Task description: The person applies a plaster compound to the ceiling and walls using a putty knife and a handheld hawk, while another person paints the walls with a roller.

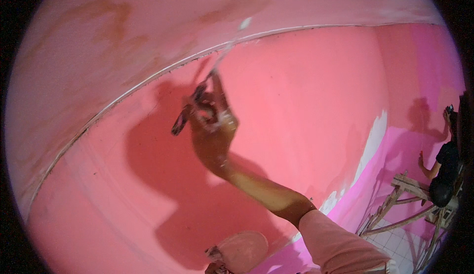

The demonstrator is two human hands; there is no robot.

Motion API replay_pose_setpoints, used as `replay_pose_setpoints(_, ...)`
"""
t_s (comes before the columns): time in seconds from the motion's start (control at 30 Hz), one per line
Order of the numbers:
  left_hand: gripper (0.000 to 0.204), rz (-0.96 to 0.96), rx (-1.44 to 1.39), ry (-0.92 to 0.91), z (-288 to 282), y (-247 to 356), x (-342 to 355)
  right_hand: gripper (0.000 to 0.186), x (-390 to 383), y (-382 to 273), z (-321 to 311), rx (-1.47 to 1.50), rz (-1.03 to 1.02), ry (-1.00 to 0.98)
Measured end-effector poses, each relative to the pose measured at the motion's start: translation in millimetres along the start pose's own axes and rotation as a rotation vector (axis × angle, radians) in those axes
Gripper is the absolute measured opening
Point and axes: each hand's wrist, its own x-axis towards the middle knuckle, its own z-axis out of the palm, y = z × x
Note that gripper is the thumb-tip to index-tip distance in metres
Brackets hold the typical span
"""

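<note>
Much is hard to make out: motion blur smears the right grip (213,123) and the slim tool with a dark, mottled handle (180,121) that it grasps. The tool's thin far part fades into a pale streak, so its exact kind cannot be told. At the near edge, the dark, paint-speckled left grip (217,268) is mostly cut off; it touches the left side of a rounded, flat-looking pinkish object (243,251), but whether its fingers are closed cannot be told.

The right grip is clenched around the tool, fingers bent, one stretched along the shaft. The handle's end juts out to the left, and the tool lies in front of the coral-pink, smooth wall (306,101), its pale tip over the stained pink ceiling (98,27) beyond a thin white edge line (150,80). Pale flecks dot the hand and wrist. A soft pink cloth sleeve (340,242) covers the upper arm.

Far right, a ragged white patch (371,140) separates the coral paint from a magenta lower wall (395,143). There, a co-worker in dark clothing (447,158), partly lost in the rim, is beside a rough wooden trestle (412,185) above pale square floor tiles (397,239).
</note>
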Motion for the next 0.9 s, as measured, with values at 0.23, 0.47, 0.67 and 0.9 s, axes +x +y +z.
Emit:
replay_pose_setpoints(0.23, 0.017, -0.008, -0.021, 0.080, 14.9, 2.5, -7.7, 0.054, 34.4, -14.0, -10.1, -0.056, -0.169, 0.026)
replay_pose_setpoints(0.47, 0.018, 0.013, 0.030, 0.015, -0.9, 3.0, 0.3, 0.056, 5.3, 11.5, -6.7, -0.334, -0.168, -0.125)
replay_pose_setpoints(0.67, 0.014, -0.042, -0.097, 0.050, -1.3, -0.6, -3.4, 0.058, 29.8, -10.8, -34.0, -0.142, -0.006, 0.008)
replay_pose_setpoints(0.9, 0.014, 0.042, -0.047, 0.018, -1.4, -0.8, 5.2, 0.056, 42.4, 2.8, -35.3, -0.194, -0.132, 0.000)
